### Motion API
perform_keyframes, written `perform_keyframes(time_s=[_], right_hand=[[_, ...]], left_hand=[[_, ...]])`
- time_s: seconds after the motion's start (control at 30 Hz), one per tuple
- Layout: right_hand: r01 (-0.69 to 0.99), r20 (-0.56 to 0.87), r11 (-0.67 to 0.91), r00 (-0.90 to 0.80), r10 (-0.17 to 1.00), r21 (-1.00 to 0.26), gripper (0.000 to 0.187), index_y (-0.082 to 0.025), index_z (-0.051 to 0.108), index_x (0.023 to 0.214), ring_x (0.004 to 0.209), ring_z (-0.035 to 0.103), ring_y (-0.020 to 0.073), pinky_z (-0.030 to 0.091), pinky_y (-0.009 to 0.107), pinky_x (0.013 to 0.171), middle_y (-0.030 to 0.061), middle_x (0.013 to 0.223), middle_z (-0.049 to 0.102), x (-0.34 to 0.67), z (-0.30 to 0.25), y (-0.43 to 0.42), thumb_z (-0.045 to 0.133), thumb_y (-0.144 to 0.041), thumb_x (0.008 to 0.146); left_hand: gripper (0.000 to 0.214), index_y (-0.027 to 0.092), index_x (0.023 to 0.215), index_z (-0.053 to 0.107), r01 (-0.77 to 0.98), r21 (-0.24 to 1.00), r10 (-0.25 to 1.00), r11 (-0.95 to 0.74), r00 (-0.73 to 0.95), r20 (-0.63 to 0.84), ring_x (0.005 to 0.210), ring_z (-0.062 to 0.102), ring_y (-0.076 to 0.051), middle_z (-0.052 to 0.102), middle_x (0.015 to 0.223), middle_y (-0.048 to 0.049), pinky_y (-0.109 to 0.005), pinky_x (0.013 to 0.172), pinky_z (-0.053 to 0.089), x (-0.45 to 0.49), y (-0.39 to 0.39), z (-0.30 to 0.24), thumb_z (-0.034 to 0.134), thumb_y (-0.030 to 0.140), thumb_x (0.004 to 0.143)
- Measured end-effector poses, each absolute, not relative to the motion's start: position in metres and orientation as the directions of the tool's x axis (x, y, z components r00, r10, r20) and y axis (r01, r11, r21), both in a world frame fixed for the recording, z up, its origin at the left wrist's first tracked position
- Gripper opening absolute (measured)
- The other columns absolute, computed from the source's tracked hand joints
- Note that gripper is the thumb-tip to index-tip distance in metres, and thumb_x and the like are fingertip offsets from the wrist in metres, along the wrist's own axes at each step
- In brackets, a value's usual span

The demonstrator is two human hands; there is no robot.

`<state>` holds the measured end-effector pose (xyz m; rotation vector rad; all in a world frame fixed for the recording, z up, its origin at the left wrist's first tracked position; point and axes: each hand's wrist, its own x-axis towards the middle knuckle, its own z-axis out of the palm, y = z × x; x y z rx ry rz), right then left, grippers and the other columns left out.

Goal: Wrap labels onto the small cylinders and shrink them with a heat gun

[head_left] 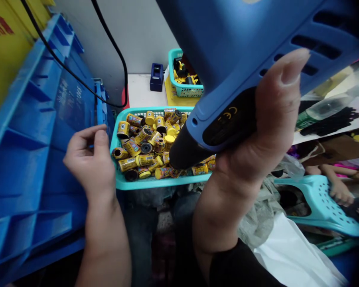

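Teal basket [158, 182] heaped with yellow-black canisters [137, 159]; right hand [251, 159] wrapped round blue glue gun [227, 79], left hand [89, 161] loosely curled.

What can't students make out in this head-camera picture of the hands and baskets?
- Blue tool: its far end is cut off by the top and right edges of the head view.
- Near basket: its right end is hidden in the head view by the tool and right hand.
- Can labels: too small and blurred to read in the head view.
- Left hand: in the head view, its own fingers hide whether they pinch anything.

Soft indoor light, faint shadows, bowed edges (dark corners), blue handheld tool [227, 71] blurred up close
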<state>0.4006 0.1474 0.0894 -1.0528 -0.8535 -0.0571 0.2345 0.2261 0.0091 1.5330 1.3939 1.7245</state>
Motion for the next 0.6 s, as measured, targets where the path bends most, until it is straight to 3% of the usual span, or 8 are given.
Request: perform_keyframes(time_s=[0.1,0.2,0.33,0.47,0.6], right_hand=[[0.486,0.66,0.481,0.685,0.309,-0.73,0.045,-0.021,0.057,0.119,0.142,0.033,0.0205,0.043,0.041,0.113,-0.0016,0.111,0.064,0.401,0.087,0.15,0.03,-0.049,0.095],[0.542,0.689,0.465,0.684,0.239,-0.7,0.038,-0.024,0.06,0.115,0.145,0.026,0.0205,0.042,0.04,0.113,-0.0041,0.124,0.059,0.401,0.085,0.153,0.031,-0.038,0.095],[0.483,0.675,0.52,0.682,0.281,-0.705,0.043,-0.021,0.043,0.134,0.142,0.034,0.0194,0.043,0.04,0.112,-0.0006,0.137,0.049,0.389,0.086,0.151,0.026,-0.028,0.094],[0.443,0.592,0.409,0.704,0.392,-0.798,0.053,-0.027,0.022,0.145,0.14,0.038,0.0211,0.044,0.043,0.111,0.0017,0.141,0.045,0.383,0.087,0.142,0.033,-0.041,0.095],[0.541,0.654,0.384,0.697,0.294,-0.748,0.058,-0.031,0.039,0.137,0.144,0.03,0.0247,0.047,0.041,0.109,-0.0037,0.145,0.042,0.397,0.083,0.147,0.039,-0.061,0.088]], left_hand=[[0.017,0.01,0.087,0.068,0.078,0.924,0.852,-0.374,-0.365,0.375,0.057,0.05,-0.007,0.065,0.075,-0.0014,-0.019,0.049,0.035,0.234,0.233,0.007,0.061,0.018,0.074],[0.019,0.01,0.086,0.066,-0.002,0.94,0.872,-0.34,-0.376,0.314,0.055,0.049,-0.007,0.064,0.073,-0.0012,-0.019,0.046,0.034,0.233,0.235,0.007,0.06,0.019,0.07],[0.02,0.009,0.086,0.066,-0.018,0.938,0.87,-0.347,-0.381,0.315,0.056,0.049,-0.006,0.064,0.074,-0.0021,-0.018,0.047,0.034,0.231,0.235,0.009,0.06,0.018,0.068],[0.021,0.009,0.085,0.066,-0.035,0.933,0.867,-0.358,-0.385,0.318,0.055,0.05,-0.007,0.064,0.074,-0.0027,-0.019,0.046,0.034,0.23,0.235,0.008,0.061,0.018,0.067],[0.019,0.01,0.084,0.065,-0.011,0.941,0.873,-0.339,-0.377,0.31,0.057,0.05,-0.006,0.064,0.074,-0.0016,-0.018,0.048,0.035,0.231,0.235,0.008,0.06,0.02,0.068]])
